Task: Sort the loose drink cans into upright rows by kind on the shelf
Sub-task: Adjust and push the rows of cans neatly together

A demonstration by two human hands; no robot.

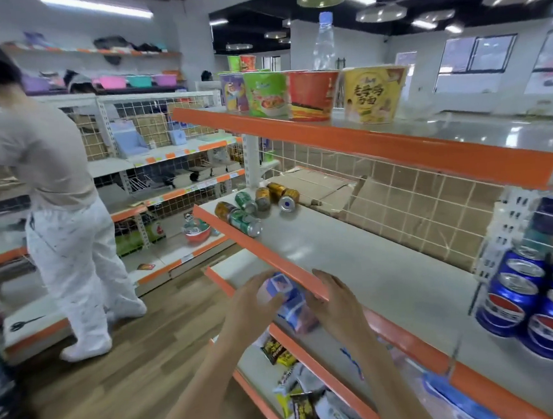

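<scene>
Both hands [294, 303] around blue packet [289, 298]

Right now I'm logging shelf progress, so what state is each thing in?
green cans: lying on their sides, unsorted
gold cans: mostly toppled, loose at the shelf's far end
blue cans: stacked lying down at the right
noodle cups: upright in a row on the top shelf
water bottle: upright
left hand: grips a blue-white pack
right hand: holds the pack's other side
</scene>
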